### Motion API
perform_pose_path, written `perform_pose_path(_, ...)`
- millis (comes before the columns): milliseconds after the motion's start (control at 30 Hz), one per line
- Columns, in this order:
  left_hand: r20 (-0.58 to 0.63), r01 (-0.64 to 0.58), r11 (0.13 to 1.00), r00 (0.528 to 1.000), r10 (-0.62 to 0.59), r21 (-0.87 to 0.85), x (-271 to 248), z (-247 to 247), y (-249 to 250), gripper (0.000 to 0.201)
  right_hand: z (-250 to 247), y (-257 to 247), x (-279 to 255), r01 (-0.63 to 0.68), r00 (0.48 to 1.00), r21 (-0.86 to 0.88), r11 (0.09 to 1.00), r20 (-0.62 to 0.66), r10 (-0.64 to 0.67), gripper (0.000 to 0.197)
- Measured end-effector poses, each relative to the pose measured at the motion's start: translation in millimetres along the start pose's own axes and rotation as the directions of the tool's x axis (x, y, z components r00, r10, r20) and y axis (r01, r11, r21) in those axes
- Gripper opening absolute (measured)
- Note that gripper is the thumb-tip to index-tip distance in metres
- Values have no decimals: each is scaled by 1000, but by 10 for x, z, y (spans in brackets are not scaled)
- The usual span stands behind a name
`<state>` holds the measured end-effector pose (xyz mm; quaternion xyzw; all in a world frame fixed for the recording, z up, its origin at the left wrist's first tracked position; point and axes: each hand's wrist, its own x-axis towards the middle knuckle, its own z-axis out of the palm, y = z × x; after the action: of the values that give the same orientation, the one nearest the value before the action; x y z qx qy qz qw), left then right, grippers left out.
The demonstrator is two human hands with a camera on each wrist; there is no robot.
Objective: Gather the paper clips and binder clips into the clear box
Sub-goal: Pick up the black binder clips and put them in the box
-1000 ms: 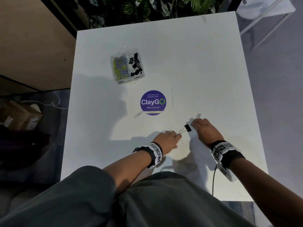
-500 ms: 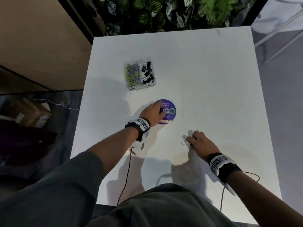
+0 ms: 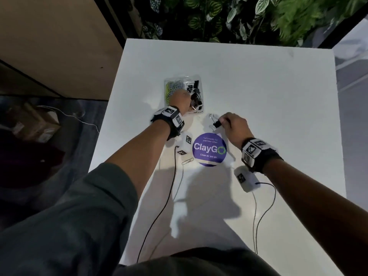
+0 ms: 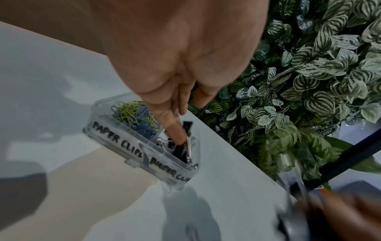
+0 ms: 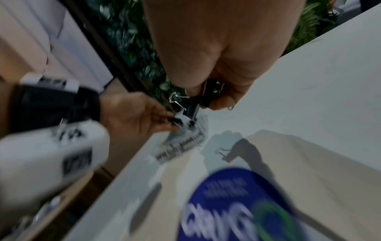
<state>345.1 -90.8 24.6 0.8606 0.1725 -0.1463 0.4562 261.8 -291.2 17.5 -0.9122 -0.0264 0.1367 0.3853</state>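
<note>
The clear box (image 3: pixel 185 78) stands on the white table (image 3: pixel 268 120), with coloured paper clips (image 4: pixel 134 117) on its left side and black binder clips (image 3: pixel 196 90) on its right. My left hand (image 3: pixel 180 98) is over the box. In the left wrist view its straight index finger (image 4: pixel 174 128) reaches into the binder-clip side, beside a clip's wire handle (image 4: pixel 188 146). Right of the box, my right hand (image 3: pixel 224 121) pinches a black binder clip (image 3: pixel 217 123) just above the table; the binder clip (image 5: pixel 192 109) is also in the right wrist view. One loose paper clip (image 3: pixel 187 161) lies left of the purple sticker (image 3: pixel 209 149).
Leafy plants (image 3: pixel 239 18) line the table's far edge. White wrist-camera units (image 3: pixel 247 179) and their cables (image 3: pixel 165 206) hang over the near half of the table. Cardboard boxes (image 3: pixel 35 124) sit on the floor to the left.
My left hand has gone from the sticker up to the box. My right hand lifted the binder clip and carried it forward, towards the box. The head view shifted closer.
</note>
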Motion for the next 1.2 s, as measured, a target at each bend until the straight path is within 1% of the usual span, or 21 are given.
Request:
perform_pose_path(67,-34,-50,998,998,52,42,3,-50,-24,34,-15,-293,340,-25,999,95,995,-41,29,22)
perform_pose_path(100,-44,-47,998,998,48,36,-23,-90,-32,31,-9,-430,495,-22,998,128,991,-60,30,22)
perform_pose_path(167,-117,-54,999,992,54,5,-28,-163,-161,18,47,-647,764,-14,996,176,984,-80,29,22)
perform_pose_path(233,-186,-81,993,980,64,-84,-95,-219,-311,18,149,-769,952,-25,998,223,974,-58,39,20)
perform_pose_path(267,-211,-90,993,975,72,-81,-152,-238,-399,15,215,-808,1010,-41,998,245,969,-34,50,18)
perform_pose_path(333,-190,-108,994,976,106,4,-345,-230,-544,13,328,-818,1073,-92,996,286,954,35,86,18)
perform_pose_path(400,-71,-124,988,989,131,93,-551,-169,-696,10,416,-793,1072,-203,977,375,904,140,162,22)
perform_pose_path(467,90,-168,955,985,150,244,-710,-71,-861,12,448,-746,1010,-269,961,415,869,177,213,29)
perform_pose_path(533,258,-240,882,956,142,405,-824,54,-1019,23,417,-666,913,-254,967,404,879,123,223,32)
perform_pose_path(567,315,-288,841,937,149,458,-875,105,-1096,26,397,-610,852,-235,972,408,882,89,218,32)
perform_pose_path(633,366,-422,750,895,255,509,-986,202,-1242,24,381,-456,723,-214,975,416,884,39,218,29)
perform_pose_path(667,369,-477,711,874,317,517,-1035,243,-1311,21,380,-374,651,-215,973,417,883,20,228,28)
perform_pose_path(700,355,-500,697,864,357,514,-1085,275,-1377,18,388,-296,568,-222,970,413,883,4,242,26)
perform_pose_path(733,330,-503,703,863,381,502,-1130,294,-1413,14,402,-213,487,-228,967,409,884,-12,255,25)
perform_pose_path(767,307,-494,718,869,389,490,-1164,305,-1434,12,412,-138,397,-231,964,396,889,-29,263,23)
perform_pose_path(867,277,-520,694,853,441,497,-1262,322,-1501,25,522,116,122,-244,959,358,901,-47,279,17)
perform_pose_path(967,285,-549,647,833,474,529,-1340,320,-1632,13,689,380,-172,-271,952,343,899,-42,303,12)
perform_pose_path(1033,274,-520,642,851,449,563,-1371,316,-1670,13,766,521,-393,-251,960,285,925,-47,275,13)
perform_pose_path(1100,283,-461,661,887,365,592,-1372,290,-1611,13,820,624,-580,-208,972,231,950,-58,227,16)
perform_pose_path(1167,332,-454,646,891,310,614,-1331,277,-1524,12,852,653,-718,-198,973,269,942,-59,222,17)
perform_pose_path(1200,328,-445,657,895,302,609,-1279,252,-1464,12,854,653,-767,-203,972,294,934,-53,227,18)
